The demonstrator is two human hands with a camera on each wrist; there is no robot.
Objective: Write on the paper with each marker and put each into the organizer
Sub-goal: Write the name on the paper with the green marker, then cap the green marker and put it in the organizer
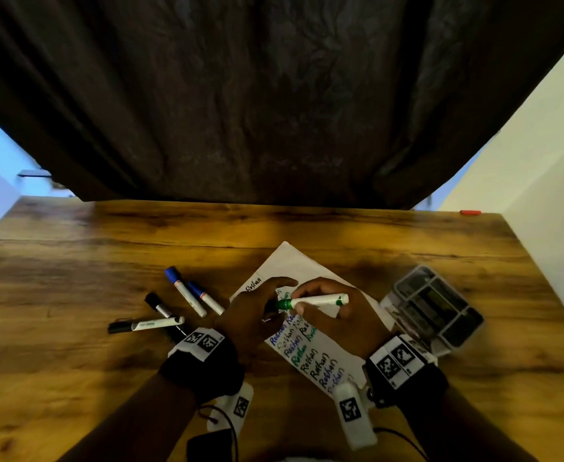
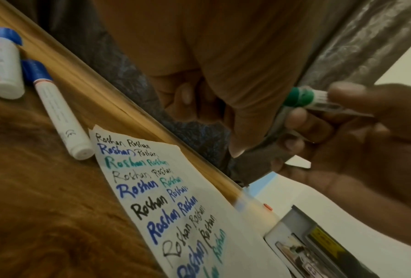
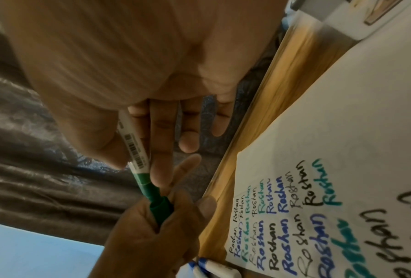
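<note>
Both hands meet over the paper (image 1: 310, 271) mid-table. Right hand (image 1: 332, 315) pinches the white barrel of the green marker (image 1: 317, 300), thumb and fingers curled round it; marker lies roughly level, cap end pointing left. Left hand (image 1: 257, 311) is wrapped round the green cap (image 3: 160, 208). Cap sits right at the barrel end, but its seam is buried in the left fist, so can't tell if it's seated or off. Tip not visible in any view.

Paper is covered in repeated handwriting in black, blue and green; its middle is hidden under the hands, near edge partly behind the wrist rigs.

Left of the paper: two blue markers (image 1: 187, 291) side by side, capped, and two black markers (image 1: 147, 323) crossing each other; the near end of one is cut off by the left wrist strap.

Organizer (image 1: 437, 308) sits right of the paper, dark compartments, blurred; contents unreadable. Small red thing (image 1: 470, 212) at the far right table edge, too small to identify.
</note>
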